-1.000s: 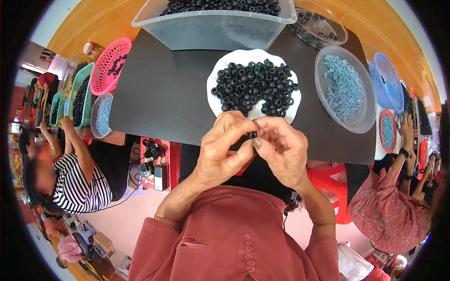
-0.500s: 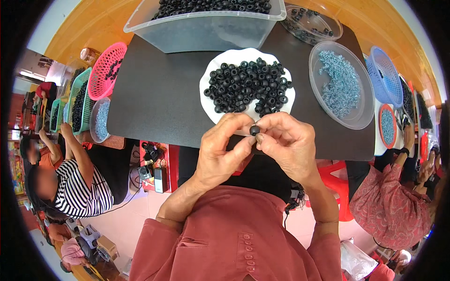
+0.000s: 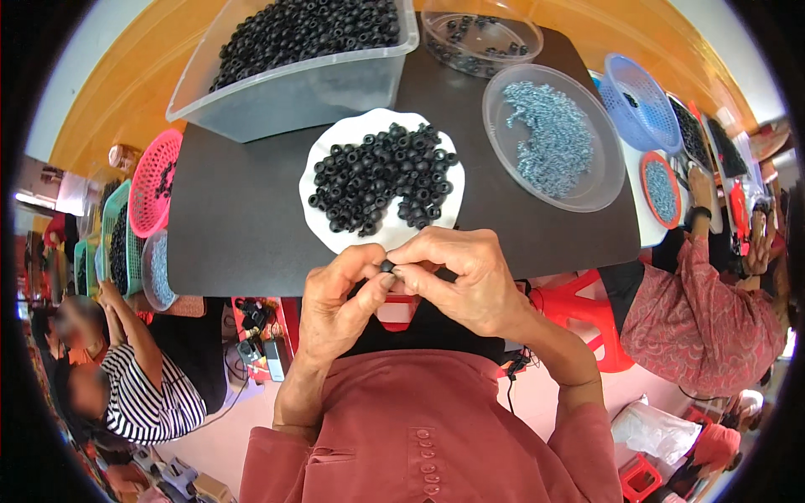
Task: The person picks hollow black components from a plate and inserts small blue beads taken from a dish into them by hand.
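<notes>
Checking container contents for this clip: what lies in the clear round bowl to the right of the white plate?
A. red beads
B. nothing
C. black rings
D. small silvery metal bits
D: the clear round bowl holds a heap of small silvery metal bits, while the black rings sit on the white plate.

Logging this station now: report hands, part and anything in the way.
Left hand and right hand together, fingers pinching one small black ring. White plate of black rings just beyond. Nothing between.

I count one white plate (image 3: 335, 230), two clear round bowls (image 3: 605, 189) (one holds metal bits), one clear tub (image 3: 293, 92), and one blue basket (image 3: 641, 101).
</notes>
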Available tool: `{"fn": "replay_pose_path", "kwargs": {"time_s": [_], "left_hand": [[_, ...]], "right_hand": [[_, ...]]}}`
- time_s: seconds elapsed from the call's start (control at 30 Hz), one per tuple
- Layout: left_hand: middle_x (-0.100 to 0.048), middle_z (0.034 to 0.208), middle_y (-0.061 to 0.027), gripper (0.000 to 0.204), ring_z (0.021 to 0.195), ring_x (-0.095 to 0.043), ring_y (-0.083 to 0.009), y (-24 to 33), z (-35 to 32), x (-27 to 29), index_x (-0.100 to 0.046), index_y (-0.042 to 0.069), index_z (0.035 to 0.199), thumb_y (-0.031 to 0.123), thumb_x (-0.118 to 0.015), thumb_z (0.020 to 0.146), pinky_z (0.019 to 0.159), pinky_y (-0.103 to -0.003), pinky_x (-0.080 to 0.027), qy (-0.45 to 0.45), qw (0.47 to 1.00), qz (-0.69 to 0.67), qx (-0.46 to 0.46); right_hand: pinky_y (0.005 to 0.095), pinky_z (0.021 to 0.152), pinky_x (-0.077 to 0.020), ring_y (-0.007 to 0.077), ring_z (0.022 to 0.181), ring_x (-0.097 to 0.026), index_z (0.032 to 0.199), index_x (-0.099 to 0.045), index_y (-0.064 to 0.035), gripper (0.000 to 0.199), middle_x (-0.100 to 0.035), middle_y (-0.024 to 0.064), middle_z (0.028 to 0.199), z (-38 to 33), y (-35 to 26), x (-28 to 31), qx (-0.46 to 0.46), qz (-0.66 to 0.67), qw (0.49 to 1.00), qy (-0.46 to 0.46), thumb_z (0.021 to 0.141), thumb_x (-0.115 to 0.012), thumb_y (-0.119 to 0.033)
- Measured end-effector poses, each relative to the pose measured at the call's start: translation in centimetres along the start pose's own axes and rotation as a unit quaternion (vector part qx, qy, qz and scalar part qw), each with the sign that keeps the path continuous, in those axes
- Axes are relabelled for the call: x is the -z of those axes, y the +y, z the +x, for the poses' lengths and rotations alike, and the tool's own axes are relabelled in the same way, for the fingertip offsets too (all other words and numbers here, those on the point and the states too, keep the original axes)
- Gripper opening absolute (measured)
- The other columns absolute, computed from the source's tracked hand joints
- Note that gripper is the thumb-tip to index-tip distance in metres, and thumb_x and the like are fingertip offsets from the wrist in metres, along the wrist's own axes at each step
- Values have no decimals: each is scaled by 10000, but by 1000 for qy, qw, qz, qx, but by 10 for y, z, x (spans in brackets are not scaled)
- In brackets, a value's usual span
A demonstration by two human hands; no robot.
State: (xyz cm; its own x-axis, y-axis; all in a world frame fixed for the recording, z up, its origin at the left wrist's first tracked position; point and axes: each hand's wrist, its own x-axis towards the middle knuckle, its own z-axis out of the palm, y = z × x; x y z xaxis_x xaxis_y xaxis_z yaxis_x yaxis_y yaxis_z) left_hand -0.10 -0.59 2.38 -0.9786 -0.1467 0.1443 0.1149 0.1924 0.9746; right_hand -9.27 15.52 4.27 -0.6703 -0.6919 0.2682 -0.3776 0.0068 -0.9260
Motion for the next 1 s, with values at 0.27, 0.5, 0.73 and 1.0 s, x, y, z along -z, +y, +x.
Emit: {"fn": "replay_pose_path", "kwargs": {"time_s": [0.27, 0.5, 0.73, 1.0], "left_hand": [[-627, 831, -83, 124, 769, -589, -111, -14, 4, -11, -569, -23, 1003, 19, -536, 891, 724, -246, -478, 69, 970, -232, 16], [-623, 829, -87, 142, 755, -587, -123, -10, 4, -15, -561, -25, 1017, -3, -521, 883, 742, -255, -473, 49, 975, -216, 15], [-621, 830, -90, 149, 755, -581, -119, -8, 3, -14, -558, -27, 1024, 2, -519, 883, 742, -253, -468, 59, 976, -207, 24], [-612, 824, -86, 129, 759, -574, -118, -11, 4, -7, -548, -24, 1013, 15, -517, 893, 735, -252, -464, 59, 974, -219, 14]], "right_hand": [[273, 560, -462, 133, 611, -598, 808, -627, -20, 47, -631, 96, 716, 12, 5, 48, 2, -156, 976, 151, 765, -614, -35], [376, 670, -494, 259, 745, -630, 877, -653, -61, 148, -637, 129, 777, 58, 78, 152, 71, -404, 906, 107, 733, -618, -57], [398, 654, -481, 305, 722, -618, 798, -633, -55, 98, -637, 117, 747, 65, 73, 153, 8, -404, 915, 14, 713, -622, -101], [396, 638, -482, 305, 686, -625, 797, -644, -52, 94, -640, 119, 720, 64, 72, 151, -19, -405, 911, 69, 718, -628, -99]]}}
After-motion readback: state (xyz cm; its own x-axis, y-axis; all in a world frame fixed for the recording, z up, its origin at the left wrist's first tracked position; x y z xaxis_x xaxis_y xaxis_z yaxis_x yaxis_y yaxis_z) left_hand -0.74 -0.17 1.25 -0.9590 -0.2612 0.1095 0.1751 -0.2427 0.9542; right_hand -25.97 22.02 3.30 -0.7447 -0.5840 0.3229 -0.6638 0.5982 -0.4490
